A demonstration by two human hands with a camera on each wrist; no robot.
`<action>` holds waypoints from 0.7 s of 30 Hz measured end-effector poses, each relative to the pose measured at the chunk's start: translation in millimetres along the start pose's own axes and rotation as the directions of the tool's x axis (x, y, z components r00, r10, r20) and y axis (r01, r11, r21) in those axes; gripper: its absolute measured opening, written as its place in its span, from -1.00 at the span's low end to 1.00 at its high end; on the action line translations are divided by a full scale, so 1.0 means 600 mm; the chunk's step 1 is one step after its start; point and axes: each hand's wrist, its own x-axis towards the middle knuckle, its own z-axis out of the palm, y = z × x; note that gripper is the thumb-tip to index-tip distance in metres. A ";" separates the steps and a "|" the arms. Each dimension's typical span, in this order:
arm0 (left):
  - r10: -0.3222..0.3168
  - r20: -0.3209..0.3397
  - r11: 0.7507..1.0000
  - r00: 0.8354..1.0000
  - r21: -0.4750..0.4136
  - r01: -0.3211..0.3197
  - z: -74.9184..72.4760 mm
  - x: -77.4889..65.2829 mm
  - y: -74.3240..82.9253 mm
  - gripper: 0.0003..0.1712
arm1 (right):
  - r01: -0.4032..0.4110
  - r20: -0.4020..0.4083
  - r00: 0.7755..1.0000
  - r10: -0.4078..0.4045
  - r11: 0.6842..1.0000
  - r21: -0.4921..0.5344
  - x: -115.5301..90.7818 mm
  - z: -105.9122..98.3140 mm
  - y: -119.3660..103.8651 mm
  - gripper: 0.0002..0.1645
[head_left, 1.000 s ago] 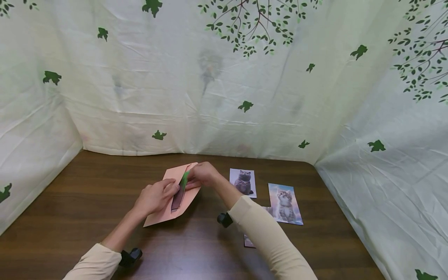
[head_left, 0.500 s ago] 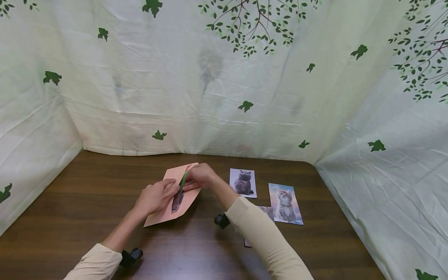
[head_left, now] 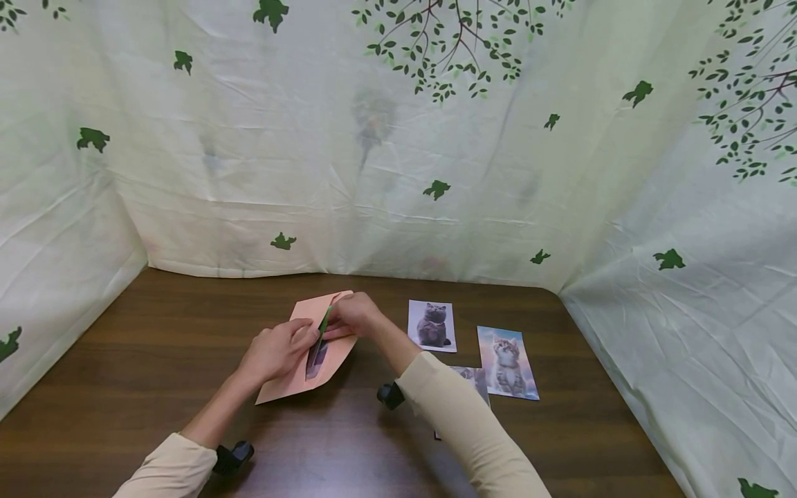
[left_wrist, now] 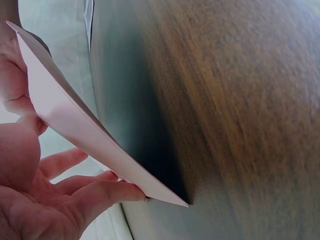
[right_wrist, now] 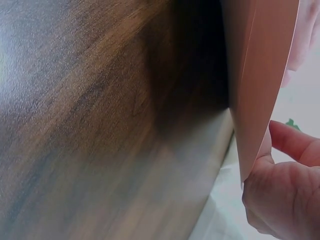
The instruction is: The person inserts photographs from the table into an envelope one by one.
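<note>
A salmon-pink paper envelope point(head_left: 281, 389) is held tilted above the table between both hands. Its front has an opening, where a strip of a purple-and-green picture card point(head_left: 317, 358) shows inside. My left hand point(head_left: 280, 351) grips the envelope from the left, fingertips at the edge of the opening. My right hand point(head_left: 355, 315) reaches over from the right and holds the envelope's upper right side, some fingers beside the card's green part. In the right wrist view, its thumb and fingers close round the edge of the pink paper point(right_wrist: 262, 75). Much of the card is hidden.
To the right lie a photo of a grey cat point(head_left: 432, 326) and one of a tabby kitten point(head_left: 507, 363). Another cat picture point(head_left: 481, 380) is partly under the right sleeve point(head_left: 454, 401). A leaf-printed white curtain point(head_left: 386, 228) hangs behind the brown wooden table point(head_left: 205, 304).
The visible green and purple strip of the card has narrowed inside the envelope's opening. My right forearm has shifted slightly left; my left hand has stayed in place.
</note>
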 end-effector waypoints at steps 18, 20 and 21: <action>-0.022 0.020 1.000 1.000 -0.015 0.023 -0.002 0.001 -0.001 -0.37 | 0.054 0.019 0.998 -0.053 0.998 -0.044 -0.024 -0.031 -0.019 -0.74; -0.029 0.019 0.999 0.999 -0.018 0.029 -0.002 0.001 -0.001 -0.37 | 0.075 0.017 0.997 -0.074 0.996 -0.051 -0.032 -0.042 -0.025 -0.69; -0.035 0.020 0.999 0.999 -0.020 0.036 -0.002 0.001 -0.001 -0.37 | 0.087 0.018 0.996 -0.086 0.995 -0.052 -0.036 -0.048 -0.028 -0.67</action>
